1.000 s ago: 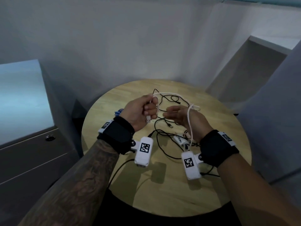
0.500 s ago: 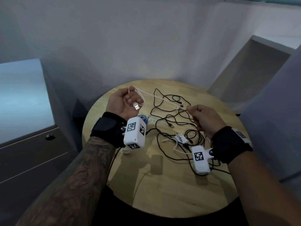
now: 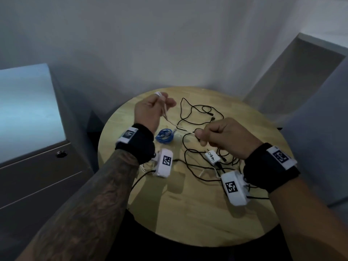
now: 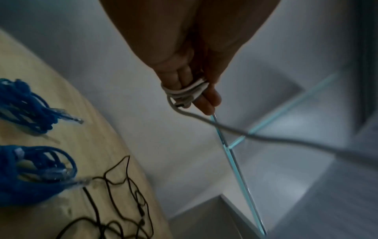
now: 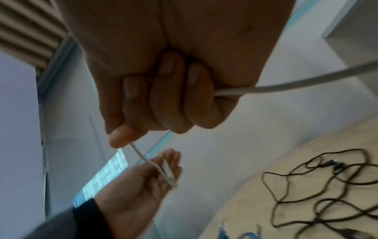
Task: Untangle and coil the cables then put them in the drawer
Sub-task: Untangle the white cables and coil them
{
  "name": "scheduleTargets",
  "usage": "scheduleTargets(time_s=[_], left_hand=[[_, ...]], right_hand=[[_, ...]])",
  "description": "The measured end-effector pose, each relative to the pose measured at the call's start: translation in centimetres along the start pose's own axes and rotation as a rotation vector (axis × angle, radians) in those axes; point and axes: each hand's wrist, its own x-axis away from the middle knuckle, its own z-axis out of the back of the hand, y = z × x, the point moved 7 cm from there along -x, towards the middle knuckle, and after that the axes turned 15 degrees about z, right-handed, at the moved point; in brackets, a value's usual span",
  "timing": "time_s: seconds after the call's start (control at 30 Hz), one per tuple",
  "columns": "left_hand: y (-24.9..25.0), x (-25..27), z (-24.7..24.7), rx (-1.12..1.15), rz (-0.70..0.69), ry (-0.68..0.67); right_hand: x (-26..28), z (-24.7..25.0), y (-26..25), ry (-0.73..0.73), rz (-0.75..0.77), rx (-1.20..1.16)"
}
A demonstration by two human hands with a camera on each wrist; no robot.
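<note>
A white cable [image 3: 175, 125] stretches taut between my two hands above the round wooden table [image 3: 188, 213]. My left hand [image 3: 160, 106] is raised over the table's far left part, and several turns of the white cable [image 4: 185, 91] are wound round its fingers [image 4: 206, 103]. My right hand [image 3: 204, 137] is a fist gripping the white cable [image 5: 286, 83], which leaves it as a thin strand [image 5: 141, 155] towards the left hand [image 5: 143, 174]. A tangle of black cables [image 3: 197, 112] lies on the table under and beyond the right hand. A coiled blue cable [image 3: 164, 136] lies between the hands.
A small white adapter [image 3: 212, 157] sits among the black cables near my right wrist. A grey drawer cabinet [image 3: 37, 178] with a round lock [image 3: 60, 153] stands left of the table. Walls close in behind, and a grey unit [image 3: 301, 81] stands at the right.
My hands parted, then the left hand rose towards the table's far edge with more white cable wound on its fingers. The right hand slid back towards the middle along the cable.
</note>
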Motion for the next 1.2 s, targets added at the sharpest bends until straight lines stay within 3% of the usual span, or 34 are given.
scheduleTargets(time_s=[0.13, 0.27, 0.4, 0.9, 1.03, 1.13, 1.2], left_hand=[[-1.4, 1.6, -2.9, -0.122, 0.001, -0.087], [-2.6, 1.4, -3.0, 0.323, 0.212, -0.098], [-2.7, 1.8, -3.5, 0.366, 0.221, -0.12], [-0.8, -0.7, -1.3, 0.788, 0.219, -0.065], [-0.3, -0.1, -1.1, 0.556, 0.141, -0.046], [-0.6, 1.9, -2.9, 0.155, 0.023, -0.052], [-0.6, 3.0, -4.4, -0.131, -0.045, -0.104]], right_hand=[[-0.4, 0.9, -2.4, 0.092, 0.08, -0.212], [-0.3, 0.3, -2.9, 0.03, 0.083, -0.28], [-0.4, 0.3, -2.8, 0.014, 0.095, -0.301], [0.4, -0.8, -2.9, -0.229, -0.028, -0.096], [-0.1, 0.5, -3.2, -0.092, 0.024, -0.117], [-0.6, 1.4, -4.1, 0.035, 0.114, -0.172], [-0.9, 2.7, -4.2, 0.201, 0.172, -0.181]])
